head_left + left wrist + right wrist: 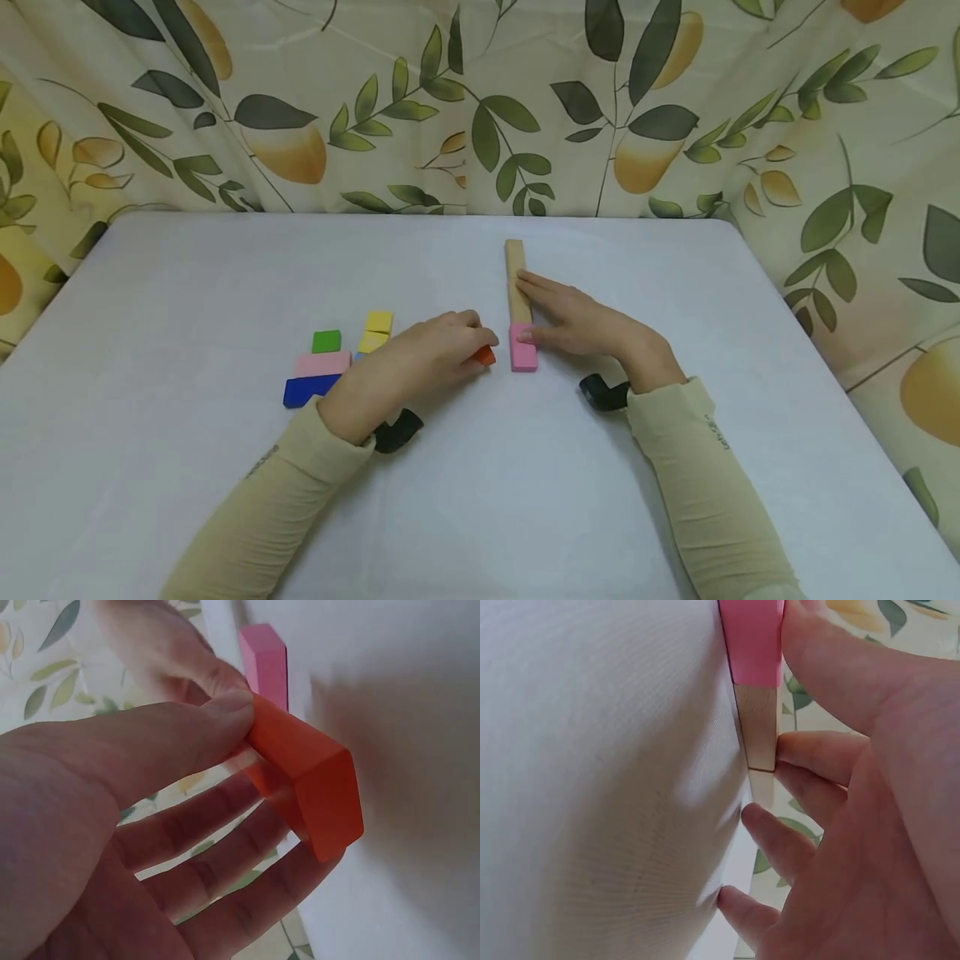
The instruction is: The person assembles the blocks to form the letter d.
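My left hand (442, 346) pinches an orange block (326, 787) between thumb and fingers, just left of a pink block (523, 357). The left wrist view shows the orange block's angled end facing the camera. Beyond the pink block, plain wooden blocks (514, 267) continue the row, with a seam between two of them visible in the right wrist view. On the right of this row is my right hand (588, 323), its thumb at the pink block (751, 641) and its outstretched fingers along the wooden part (757, 727). Two of its fingertips (731, 896) rest on the white cloth.
Left of my left forearm lies a group of blocks: green (326, 341), light pink (322, 364), dark blue (309, 391) and yellow (379, 322). My left hand partly covers this group. A leaf-patterned curtain (420, 150) hangs behind the white table (187, 292).
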Tool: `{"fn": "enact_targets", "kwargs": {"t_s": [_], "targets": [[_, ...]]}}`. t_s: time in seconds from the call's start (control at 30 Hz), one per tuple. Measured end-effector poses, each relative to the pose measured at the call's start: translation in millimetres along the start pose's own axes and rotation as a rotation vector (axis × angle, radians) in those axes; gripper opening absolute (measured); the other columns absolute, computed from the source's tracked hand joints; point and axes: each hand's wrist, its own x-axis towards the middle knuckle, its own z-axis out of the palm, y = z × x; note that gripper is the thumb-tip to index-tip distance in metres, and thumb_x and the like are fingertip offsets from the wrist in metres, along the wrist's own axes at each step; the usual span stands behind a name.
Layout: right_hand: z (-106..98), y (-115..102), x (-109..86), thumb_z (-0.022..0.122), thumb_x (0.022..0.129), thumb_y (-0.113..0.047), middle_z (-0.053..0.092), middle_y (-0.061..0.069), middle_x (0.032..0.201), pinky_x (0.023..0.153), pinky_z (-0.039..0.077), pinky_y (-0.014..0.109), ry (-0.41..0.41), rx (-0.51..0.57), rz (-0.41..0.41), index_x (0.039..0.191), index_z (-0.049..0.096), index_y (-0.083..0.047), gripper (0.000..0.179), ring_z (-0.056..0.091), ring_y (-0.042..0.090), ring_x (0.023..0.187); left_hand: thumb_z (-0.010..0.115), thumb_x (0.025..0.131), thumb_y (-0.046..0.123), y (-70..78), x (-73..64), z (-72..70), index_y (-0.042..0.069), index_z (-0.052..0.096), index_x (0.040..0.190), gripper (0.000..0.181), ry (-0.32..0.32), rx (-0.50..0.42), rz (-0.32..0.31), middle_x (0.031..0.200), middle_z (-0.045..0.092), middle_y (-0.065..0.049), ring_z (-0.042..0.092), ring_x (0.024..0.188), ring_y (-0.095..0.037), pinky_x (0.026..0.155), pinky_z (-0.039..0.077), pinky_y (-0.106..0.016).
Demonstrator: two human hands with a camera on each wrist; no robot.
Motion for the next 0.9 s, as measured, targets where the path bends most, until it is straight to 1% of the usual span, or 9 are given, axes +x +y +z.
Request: {"fn": "enact_targets", "kwargs": {"t_s": [0.23, 0.37, 0.47, 0.67, 0.8, 0.9], "targets": [[0.7, 2.4, -0.4, 0.063, 0.096, -0.039, 0.008, 0.006, 0.168, 0.122, 0.012, 0.058, -0.008, 0.025, 0.001, 0.159, 0.017, -0.01, 0.083, 0.009, 0.032, 0.155, 0.069, 0.094, 0.018, 10.5, 1.1, 6.7, 0.011, 0.067, 0.118, 0.026, -0.051, 0.01, 0.003, 0.112, 0.063, -0.009, 0.06, 0.096, -0.019, 0.083, 0.055, -0.03], [0.5, 2.7, -0.4, 0.062, 0.097, -0.038, 0.008, 0.007, 0.168, 0.122, 0.011, 0.059, -0.003, 0.016, -0.007, 0.159, 0.017, -0.009, 0.083, 0.009, 0.032, 0.155, 0.071, 0.092, 0.018, 15.1, 0.6, 10.5, 0.011, 0.068, 0.118, 0.027, -0.043, 0.041, 0.023, 0.11, 0.063, -0.007, 0.06, 0.095, -0.018, 0.081, 0.055, -0.029], [0.0, 2.8, -0.1, 0.062, 0.097, -0.038, 0.009, 0.008, 0.168, 0.122, 0.011, 0.059, -0.006, 0.012, -0.016, 0.159, 0.016, -0.008, 0.083, 0.01, 0.032, 0.155, 0.072, 0.092, 0.018, 16.8, -0.4, 12.2, 0.013, 0.068, 0.119, 0.028, -0.044, 0.055, 0.022, 0.109, 0.063, -0.006, 0.059, 0.095, -0.017, 0.08, 0.055, -0.028], [-1.1, 2.7, 0.2, 0.062, 0.097, -0.037, 0.007, 0.007, 0.168, 0.122, 0.011, 0.06, -0.029, 0.033, -0.001, 0.159, 0.014, -0.01, 0.083, 0.009, 0.033, 0.154, 0.071, 0.092, 0.019, 17.6, -1.1, 13.0, 0.013, 0.067, 0.121, 0.03, -0.075, 0.048, 0.004, 0.113, 0.063, -0.005, 0.057, 0.097, -0.017, 0.083, 0.054, -0.028], [-1.4, 3.6, -0.1, 0.061, 0.097, -0.035, 0.005, 0.007, 0.168, 0.121, 0.009, 0.061, -0.036, 0.051, -0.003, 0.16, 0.013, -0.011, 0.082, 0.007, 0.034, 0.154, 0.071, 0.092, 0.021, 19.0, -1.0, 11.4, 0.013, 0.066, 0.124, 0.033, -0.096, 0.034, -0.001, 0.118, 0.062, -0.006, 0.056, 0.1, -0.017, 0.087, 0.054, -0.029], [-1.0, 4.4, -0.4, 0.061, 0.098, -0.035, 0.005, 0.008, 0.168, 0.121, 0.008, 0.062, -0.032, 0.052, -0.01, 0.159, 0.014, -0.011, 0.081, 0.007, 0.035, 0.154, 0.072, 0.092, 0.023, 19.7, -1.9, 9.8, 0.013, 0.063, 0.128, 0.039, -0.121, 0.009, -0.002, 0.124, 0.06, -0.007, 0.056, 0.106, -0.018, 0.091, 0.053, -0.03]]}}
